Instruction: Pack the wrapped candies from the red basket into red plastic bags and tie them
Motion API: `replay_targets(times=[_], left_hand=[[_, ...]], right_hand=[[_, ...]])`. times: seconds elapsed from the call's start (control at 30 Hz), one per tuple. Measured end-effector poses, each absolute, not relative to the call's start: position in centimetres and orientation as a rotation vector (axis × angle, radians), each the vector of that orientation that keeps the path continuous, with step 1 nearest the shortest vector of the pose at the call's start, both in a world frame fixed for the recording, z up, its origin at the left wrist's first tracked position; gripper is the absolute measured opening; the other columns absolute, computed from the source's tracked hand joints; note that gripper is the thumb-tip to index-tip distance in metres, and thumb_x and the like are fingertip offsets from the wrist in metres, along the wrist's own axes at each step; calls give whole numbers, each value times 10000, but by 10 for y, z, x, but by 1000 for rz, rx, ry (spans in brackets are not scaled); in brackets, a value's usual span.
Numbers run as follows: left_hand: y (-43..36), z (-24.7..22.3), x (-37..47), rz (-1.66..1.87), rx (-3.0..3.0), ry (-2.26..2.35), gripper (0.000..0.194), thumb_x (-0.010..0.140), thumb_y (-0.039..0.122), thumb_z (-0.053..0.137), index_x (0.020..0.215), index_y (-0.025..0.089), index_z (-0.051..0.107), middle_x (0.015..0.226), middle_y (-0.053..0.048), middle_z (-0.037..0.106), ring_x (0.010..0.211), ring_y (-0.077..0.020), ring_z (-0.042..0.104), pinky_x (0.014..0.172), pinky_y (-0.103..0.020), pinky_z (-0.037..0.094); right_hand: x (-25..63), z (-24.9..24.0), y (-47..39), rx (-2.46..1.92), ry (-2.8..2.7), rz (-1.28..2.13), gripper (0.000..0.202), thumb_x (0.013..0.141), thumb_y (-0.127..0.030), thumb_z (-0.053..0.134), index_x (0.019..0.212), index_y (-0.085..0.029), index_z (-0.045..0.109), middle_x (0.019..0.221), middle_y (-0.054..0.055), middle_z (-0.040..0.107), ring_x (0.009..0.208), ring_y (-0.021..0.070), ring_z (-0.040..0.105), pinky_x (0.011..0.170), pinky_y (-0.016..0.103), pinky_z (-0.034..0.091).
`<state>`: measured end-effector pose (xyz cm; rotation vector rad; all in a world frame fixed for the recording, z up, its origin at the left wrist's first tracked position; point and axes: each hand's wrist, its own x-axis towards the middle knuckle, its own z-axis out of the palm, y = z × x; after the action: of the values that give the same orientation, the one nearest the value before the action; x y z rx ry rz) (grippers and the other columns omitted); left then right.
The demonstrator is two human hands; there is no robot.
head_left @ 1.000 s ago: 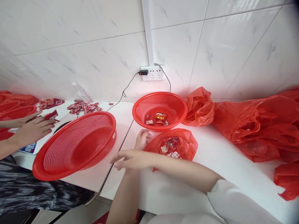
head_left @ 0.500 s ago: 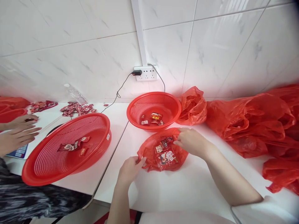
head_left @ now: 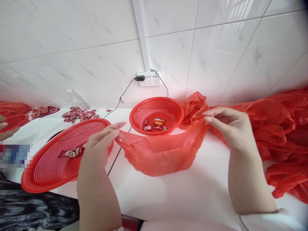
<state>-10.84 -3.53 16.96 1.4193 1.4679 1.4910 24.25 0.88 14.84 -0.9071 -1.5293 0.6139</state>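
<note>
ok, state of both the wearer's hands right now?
Left hand: closed, fingertips pinching the left side of the red plastic bag.
Right hand: closed, thumb and fingers pinching the same bag's right side.

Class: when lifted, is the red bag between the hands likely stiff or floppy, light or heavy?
The bag is probably floppy, as it sags between the left hand and right hand. Its translucent plastic seems thin, probably light.

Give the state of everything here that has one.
Thin red plastic bag: mouth held wide
Left hand: pinching bag edge
Right hand: pinching bag edge
Round red plastic basket at centre: upright, holding wrapped packets
Red plastic basket at left: tilted, holding packets
Black plug: inserted, light lit
Heaped red plastic bags: crumpled
</note>
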Motion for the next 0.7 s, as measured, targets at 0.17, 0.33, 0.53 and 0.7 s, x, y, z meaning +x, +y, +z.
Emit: replay_targets(times=[0.17, 0.33, 0.53, 0.7], left_hand=[[-21, 186, -83, 1417, 1534, 712, 473, 790, 422, 664, 1240, 283, 620, 1215, -65, 653, 1172, -288, 561, 968, -425, 463], [-15, 169, -39, 1034, 1576, 753, 660, 855, 231, 633, 1441, 318, 343, 808, 16, 627, 681, -131, 618, 856, -384, 497], [-15, 156, 13, 687, 1839, 737, 288, 859, 299, 625, 1140, 237, 640, 1068, -59, 629, 1000, -204, 580, 875, -339, 493], [-8, 159, 7, 796, 1524, 895, 305, 945, 425, 476, 997, 197, 672, 879, -26, 669, 736, -124, 632, 676, -254, 529]], right_hand=[[234, 145, 10, -669, -1225, 539, 218, 789, -186, 727, 995, -257, 711, 929, 10, 719, 876, 164, 677, 832, 329, 556], [206, 143, 4, -501, -1298, 491, 191, 834, -112, 652, 961, -250, 688, 938, 15, 720, 973, 192, 677, 895, 382, 550], [187, 147, -11, -321, -2039, 345, 400, 909, -68, 467, 1254, -236, 578, 1261, 70, 628, 1223, 220, 552, 1077, 478, 408], [196, 146, -1, -640, -1976, 583, 377, 925, -149, 477, 1280, -257, 541, 1341, 85, 553, 1219, 216, 543, 1000, 414, 476]])
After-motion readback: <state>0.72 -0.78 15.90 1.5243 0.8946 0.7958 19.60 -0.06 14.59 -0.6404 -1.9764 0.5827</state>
